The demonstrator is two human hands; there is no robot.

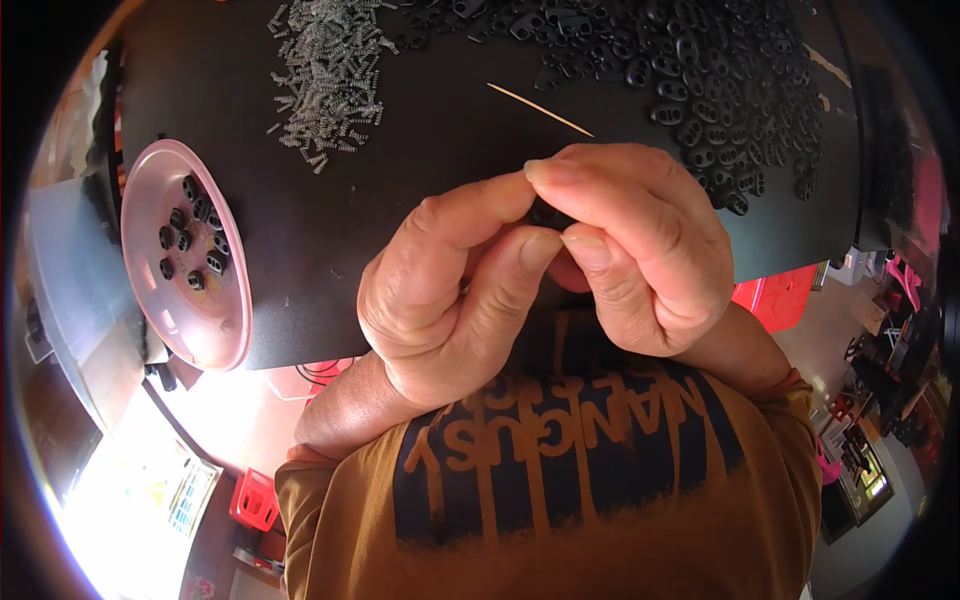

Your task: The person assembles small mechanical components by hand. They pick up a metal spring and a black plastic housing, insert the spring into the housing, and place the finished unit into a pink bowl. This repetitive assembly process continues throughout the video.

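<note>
My left hand (455,285) and my right hand (645,250) meet in front of my chest, fingertips pinched together. Between them sits a small black plastic cord lock (547,214), mostly covered by the thumbs and index fingers, so its exact shape and any spring in it are hidden. Just beyond the hands a thin wooden stick (540,109) lies slantwise on the dark table (290,230). To the left, a pink translucent bowl (140,235) holds several small black cord locks (196,222).
A heap of small metal springs (330,75) lies at the far left of the table. Many black two-holed plastic pieces (700,75) spread over the far right. A red container (775,300) is beyond the right edge, and a red basket (255,500) stands lower left.
</note>
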